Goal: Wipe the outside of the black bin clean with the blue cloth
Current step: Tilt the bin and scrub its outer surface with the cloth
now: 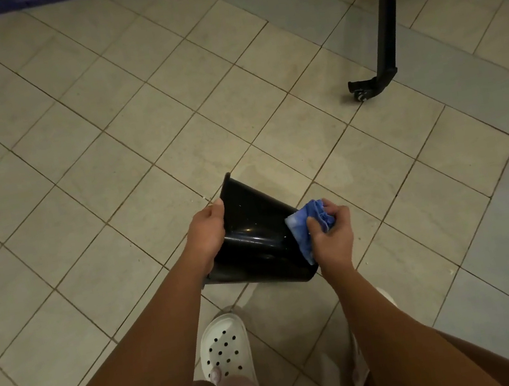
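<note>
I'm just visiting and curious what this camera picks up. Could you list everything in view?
black bin: one, glossy black, tilted, held above the tiled floor at centre
blue cloth: one, blue, bunched, pressed on the bin's right side
tiled floor: beige and grey tiles throughout
black frame leg: one, black, with a castor, upper right
white clog: one clearly seen, white with holes, bottom centre; a second is mostly hidden
left hand: one, gripping the bin's left edge
right hand: one, clutching the cloth
</note>
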A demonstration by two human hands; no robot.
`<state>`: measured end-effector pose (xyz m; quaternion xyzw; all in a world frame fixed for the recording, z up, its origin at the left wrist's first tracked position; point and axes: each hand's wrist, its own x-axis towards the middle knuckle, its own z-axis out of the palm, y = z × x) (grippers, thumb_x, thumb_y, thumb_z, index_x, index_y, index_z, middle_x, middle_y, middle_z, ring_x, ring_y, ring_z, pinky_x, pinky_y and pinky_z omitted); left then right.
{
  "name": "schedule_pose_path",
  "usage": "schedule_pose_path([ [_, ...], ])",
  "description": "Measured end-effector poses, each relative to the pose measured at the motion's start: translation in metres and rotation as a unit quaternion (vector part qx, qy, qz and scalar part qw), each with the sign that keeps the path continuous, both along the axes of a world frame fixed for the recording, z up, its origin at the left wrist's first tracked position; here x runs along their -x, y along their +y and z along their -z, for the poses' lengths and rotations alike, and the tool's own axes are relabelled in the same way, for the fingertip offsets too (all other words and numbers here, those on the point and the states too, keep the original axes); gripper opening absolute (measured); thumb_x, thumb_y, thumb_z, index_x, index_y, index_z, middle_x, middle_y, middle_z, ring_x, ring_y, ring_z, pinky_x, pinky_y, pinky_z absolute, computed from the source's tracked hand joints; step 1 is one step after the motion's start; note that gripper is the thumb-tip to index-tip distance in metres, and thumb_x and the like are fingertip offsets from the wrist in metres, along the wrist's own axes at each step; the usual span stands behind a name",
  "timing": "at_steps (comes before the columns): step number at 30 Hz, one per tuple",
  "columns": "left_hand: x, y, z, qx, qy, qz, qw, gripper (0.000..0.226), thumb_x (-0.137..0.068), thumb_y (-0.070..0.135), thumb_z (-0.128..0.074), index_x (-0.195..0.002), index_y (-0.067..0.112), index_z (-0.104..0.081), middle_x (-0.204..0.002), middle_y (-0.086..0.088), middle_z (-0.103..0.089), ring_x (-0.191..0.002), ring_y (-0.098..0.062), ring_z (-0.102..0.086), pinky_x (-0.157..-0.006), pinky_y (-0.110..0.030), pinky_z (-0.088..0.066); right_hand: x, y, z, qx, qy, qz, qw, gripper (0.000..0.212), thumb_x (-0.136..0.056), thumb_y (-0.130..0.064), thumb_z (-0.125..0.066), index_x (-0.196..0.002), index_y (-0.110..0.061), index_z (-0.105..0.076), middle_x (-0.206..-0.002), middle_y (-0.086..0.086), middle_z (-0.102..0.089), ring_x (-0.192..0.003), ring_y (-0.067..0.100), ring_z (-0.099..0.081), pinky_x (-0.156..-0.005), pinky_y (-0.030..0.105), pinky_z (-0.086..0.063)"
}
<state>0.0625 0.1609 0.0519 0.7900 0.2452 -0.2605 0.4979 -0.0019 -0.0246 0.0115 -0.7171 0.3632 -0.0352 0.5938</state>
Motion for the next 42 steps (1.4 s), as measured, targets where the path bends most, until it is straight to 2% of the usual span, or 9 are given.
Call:
schedule_pose_path([
  [3, -0.001, -0.001, 0.001, -0.009, -0.014, 0.002, 1.0, 0.047, -0.105, 0.045, -0.029, -0.103, 0.012, -0.061, -0.099, -0.013, -0.063, -0.087, -0.021, -0.059, -0.069, -0.028, -0.044, 0.016, 0.01, 0.008, 0.179, -0.082, -0.156, 0.968, 0.033, -0.092, -0.01, -0.052, -0.117, -0.03, -0.046, -0.136, -0.008, -0.042, -0.122, -0.002, -0.038, -0.101, 0.02, -0.033],
  [8, 0.003, 0.003, 0.004, -0.014, -0.012, 0.009, 1.0, 0.051, -0.104, 0.047, -0.029, -0.108, 0.006, -0.061, -0.108, -0.025, -0.063, -0.096, -0.034, -0.062, -0.08, -0.035, -0.048, 0.036, 0.001, 0.039, 0.33, -0.048, -0.309, 0.891, 0.057, -0.092, -0.041, -0.049, -0.144, -0.021, -0.033, -0.151, 0.011, -0.018, -0.136, 0.023, -0.021, -0.11, 0.034, -0.022],
  [14, 0.005, 0.002, 0.003, -0.018, -0.029, 0.009, 0.999, 0.049, -0.105, 0.045, -0.03, -0.107, 0.006, -0.06, -0.105, -0.022, -0.063, -0.098, -0.032, -0.062, -0.078, -0.031, -0.048, 0.02, -0.002, 0.031, 0.313, -0.016, -0.212, 0.926, 0.037, -0.097, -0.033, -0.046, -0.132, -0.023, -0.044, -0.129, -0.008, -0.034, -0.107, -0.019, -0.023, -0.092, -0.006, -0.017],
  [19, 0.004, 0.003, 0.002, -0.013, -0.028, 0.011, 0.999, 0.047, -0.105, 0.043, -0.031, -0.104, 0.006, -0.06, -0.101, -0.02, -0.062, -0.087, -0.022, -0.059, -0.074, -0.03, -0.045, 0.042, 0.035, -0.008, 0.289, -0.022, -0.093, 0.953, 0.019, -0.097, -0.028, -0.05, -0.089, -0.045, -0.053, -0.088, -0.027, -0.057, -0.08, -0.008, -0.057, -0.064, 0.012, -0.047],
  [23, 0.002, 0.002, 0.001, 0.001, -0.01, 0.011, 1.0, 0.043, -0.105, 0.043, -0.028, -0.104, 0.014, -0.059, -0.1, -0.014, -0.064, -0.092, -0.026, -0.062, -0.076, -0.033, -0.049, 0.038, 0.066, 0.0, 0.278, -0.047, -0.152, 0.947, 0.016, -0.094, -0.029, -0.054, -0.099, -0.044, -0.053, -0.097, -0.021, -0.058, -0.091, 0.0, -0.059, -0.076, 0.026, -0.051],
  [27, 0.008, 0.002, -0.002, 0.009, -0.016, -0.015, 1.0, 0.039, -0.105, 0.038, -0.031, -0.108, 0.013, -0.06, -0.098, -0.013, -0.065, -0.091, -0.026, -0.064, -0.075, -0.033, -0.052, -0.008, 0.084, 0.002, 0.299, -0.015, -0.303, 0.905, 0.065, -0.082, -0.028, -0.068, -0.137, -0.034, -0.033, -0.143, 0.008, -0.026, -0.129, 0.023, -0.028, -0.106, 0.04, -0.029],
  [33, 0.006, -0.002, -0.001, 0.006, -0.024, -0.027, 0.999, 0.043, -0.105, 0.039, -0.032, -0.108, 0.007, -0.061, -0.102, -0.017, -0.063, -0.086, -0.02, -0.059, -0.068, -0.026, -0.042, 0.004, 0.017, 0.031, 0.358, 0.088, -0.2, 0.908, 0.043, -0.09, -0.028, -0.059, -0.13, -0.026, -0.044, -0.138, 0.003, -0.033, -0.125, 0.023, -0.027, -0.107, 0.034, -0.026],
  [37, 0.003, -0.005, -0.003, 0.02, -0.007, -0.018, 1.0, 0.042, -0.105, 0.039, -0.033, -0.108, 0.008, -0.062, -0.096, -0.013, -0.064, -0.084, -0.019, -0.061, -0.066, -0.027, -0.042, 0.031, 0.045, 0.012, 0.358, 0.039, -0.176, 0.916, 0.012, -0.089, -0.043, -0.058, -0.092, -0.05, -0.049, -0.099, -0.02, -0.043, -0.092, 0.001, -0.05, -0.078, 0.019, -0.043],
  [42, 0.004, -0.003, -0.006, 0.024, 0.012, -0.031, 0.999, 0.035, -0.104, 0.036, -0.034, -0.094, 0.02, -0.063, -0.089, -0.009, -0.067, -0.083, -0.023, -0.065, -0.067, -0.031, -0.049, -0.004, 0.085, 0.009, 0.355, -0.071, -0.338, 0.869, 0.051, -0.087, -0.037, -0.06, -0.134, -0.04, -0.038, -0.138, 0.002, -0.032, -0.122, 0.019, -0.033, -0.104, 0.038, -0.033],
])
